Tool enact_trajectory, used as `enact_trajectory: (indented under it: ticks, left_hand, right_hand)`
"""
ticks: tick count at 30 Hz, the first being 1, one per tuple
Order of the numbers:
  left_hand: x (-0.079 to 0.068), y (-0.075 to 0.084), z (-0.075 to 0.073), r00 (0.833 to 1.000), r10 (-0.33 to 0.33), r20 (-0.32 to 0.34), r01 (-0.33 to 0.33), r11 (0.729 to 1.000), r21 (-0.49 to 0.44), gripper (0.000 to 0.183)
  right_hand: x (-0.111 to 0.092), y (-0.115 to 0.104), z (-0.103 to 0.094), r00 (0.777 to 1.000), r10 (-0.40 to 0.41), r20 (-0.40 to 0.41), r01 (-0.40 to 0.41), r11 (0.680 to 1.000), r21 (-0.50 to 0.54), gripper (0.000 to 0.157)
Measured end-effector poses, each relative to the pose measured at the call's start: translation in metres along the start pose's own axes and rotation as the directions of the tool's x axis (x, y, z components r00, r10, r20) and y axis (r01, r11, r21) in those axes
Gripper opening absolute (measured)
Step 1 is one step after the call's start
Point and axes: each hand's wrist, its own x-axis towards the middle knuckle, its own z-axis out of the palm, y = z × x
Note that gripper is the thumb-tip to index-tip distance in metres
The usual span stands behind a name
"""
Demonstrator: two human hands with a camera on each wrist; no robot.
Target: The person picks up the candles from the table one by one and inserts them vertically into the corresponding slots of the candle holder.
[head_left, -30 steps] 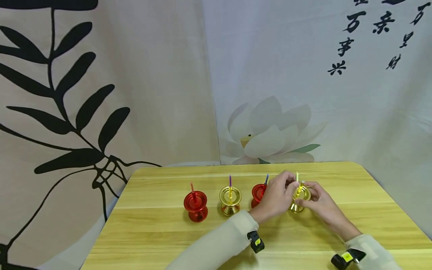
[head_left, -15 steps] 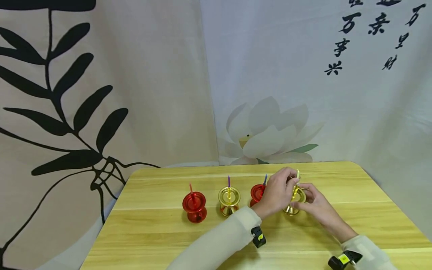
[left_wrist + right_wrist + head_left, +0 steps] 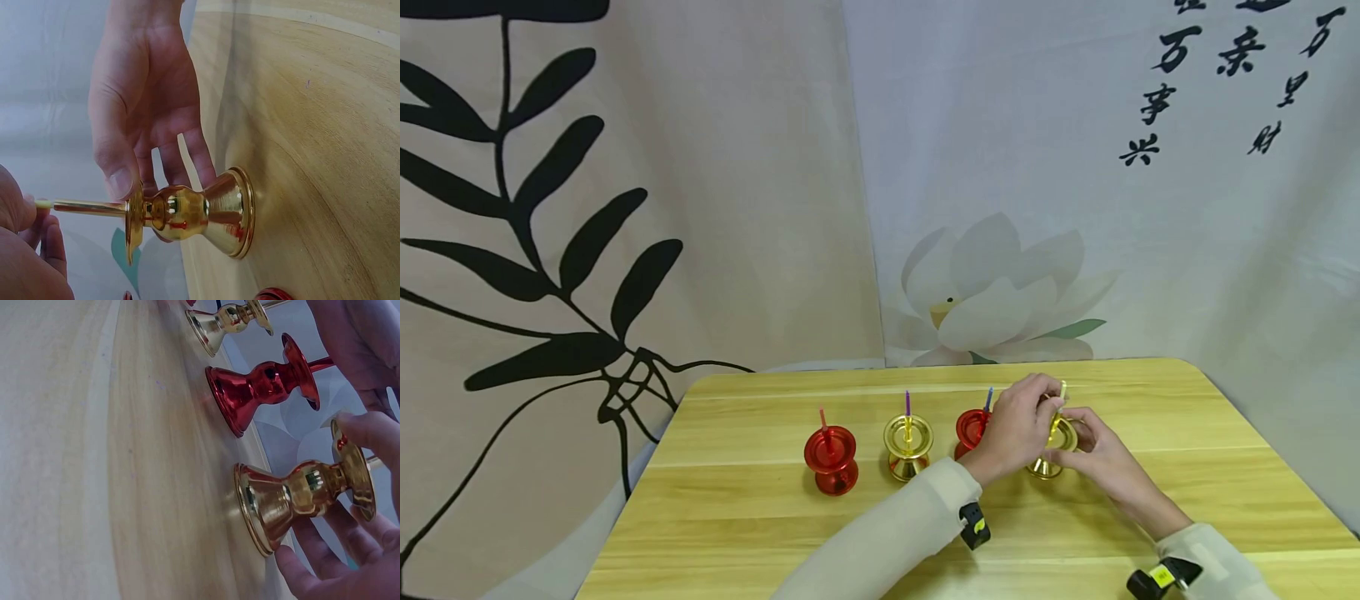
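A gold candle holder (image 3: 178, 212) stands at the right of the row, with a thin tube rising from its dish. My right hand (image 3: 1101, 454) grips this holder, thumb on the dish rim and fingers behind the body in the left wrist view. A small pale yellow candle (image 3: 1063, 390) is pinched in the fingers of my left hand (image 3: 1015, 427), at the top of the tube. In the left wrist view the candle's lower end (image 3: 44, 204) meets the tube's mouth; how deep it sits cannot be seen.
To the left stand a red holder (image 3: 973, 427) with a blue candle, partly behind my left hand, a gold holder (image 3: 908, 442) with a purple candle, and a red holder (image 3: 831, 454) with a red candle. All are on the wooden table (image 3: 737, 525), before a printed curtain (image 3: 760, 167).
The gold holder in my right hand has shifted slightly left, bringing its tube from beside the yellow candle to beneath it. My left hand has barely moved.
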Motion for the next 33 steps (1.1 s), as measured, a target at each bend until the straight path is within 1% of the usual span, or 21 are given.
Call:
enact_trajectory:
  ticks: [9, 15, 24, 26, 29, 31, 33]
  left_hand:
    - [0.001, -0.001, 0.001, 1.0, 0.004, 0.005, -0.004, 1.0, 0.014, 0.008]
    - [0.001, -0.001, 0.002, 1.0, 0.01, 0.009, -0.011, 0.998, 0.06, 0.009]
    - [-0.001, -0.004, 0.003, 0.999, 0.052, -0.01, -0.05, 0.989, 0.142, 0.009]
    - [-0.002, -0.004, 0.004, 0.999, 0.035, -0.004, -0.034, 0.99, 0.138, 0.009]
    - [-0.005, -0.003, 0.004, 0.999, -0.024, 0.022, 0.021, 0.992, 0.122, 0.01]
    - [-0.01, -0.001, 0.003, 0.996, -0.074, 0.051, 0.067, 0.991, 0.118, 0.016]
    - [-0.016, 0.003, 0.001, 0.99, -0.117, 0.081, 0.106, 0.986, 0.13, 0.026]
  right_hand:
    - [0.001, -0.001, -0.001, 1.0, 0.015, 0.004, -0.014, 1.0, -0.008, 0.062]
    - [0.001, -0.001, -0.001, 1.0, 0.022, 0.006, -0.022, 1.0, -0.013, 0.062]
    - [0.002, -0.002, 0.0, 1.0, -0.001, 0.01, 0.001, 1.0, 0.006, 0.063]
    - [0.002, -0.002, 0.0, 1.0, 0.0, 0.015, 0.0, 1.0, 0.012, 0.063]
    - [0.002, 0.0, -0.001, 1.0, 0.005, 0.021, -0.005, 1.0, 0.018, 0.063]
    - [0.002, 0.001, -0.002, 1.0, 0.006, 0.026, -0.006, 1.0, 0.02, 0.062]
    - [0.002, 0.001, -0.003, 1.0, 0.007, 0.027, -0.008, 1.0, 0.017, 0.063]
